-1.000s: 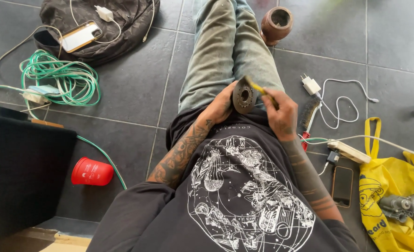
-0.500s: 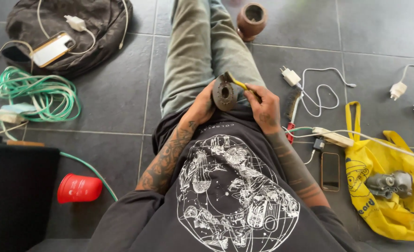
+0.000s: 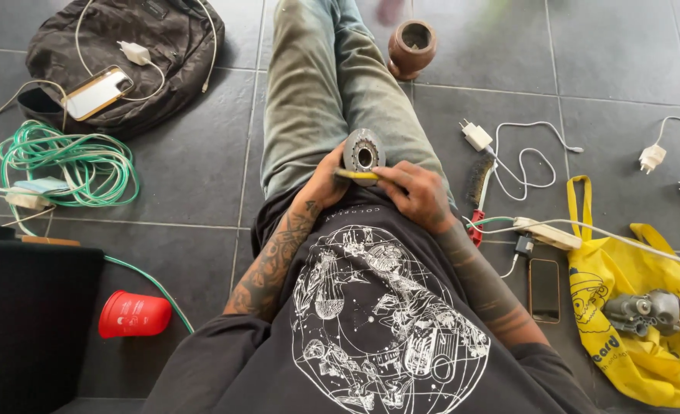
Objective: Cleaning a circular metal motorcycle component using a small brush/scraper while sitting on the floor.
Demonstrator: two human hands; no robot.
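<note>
I sit on a grey tiled floor with my legs stretched out. My left hand (image 3: 326, 184) holds a round toothed metal part (image 3: 363, 154), like a gear cluster with a centre hole, upright above my lap. My right hand (image 3: 414, 195) grips a small yellow-handled tool (image 3: 355, 175) and presses its tip against the lower edge of the metal part. Both hands are close together over my thighs.
A brown clay cup (image 3: 411, 47) stands beyond my knee. To the right lie white chargers (image 3: 478, 136), a red-handled wire brush (image 3: 477, 188), a power strip (image 3: 547, 233), a phone (image 3: 543, 289) and a yellow bag (image 3: 647, 322) bearing a grey metal part (image 3: 640, 311). Left: dark backpack (image 3: 125, 54), green cable coil (image 3: 71, 165), red cup (image 3: 133, 314).
The view has shifted so everything sits lower and further right in frame. The metal part has turned to face me, showing its teeth and hole. My right hand now holds the tool under it.
</note>
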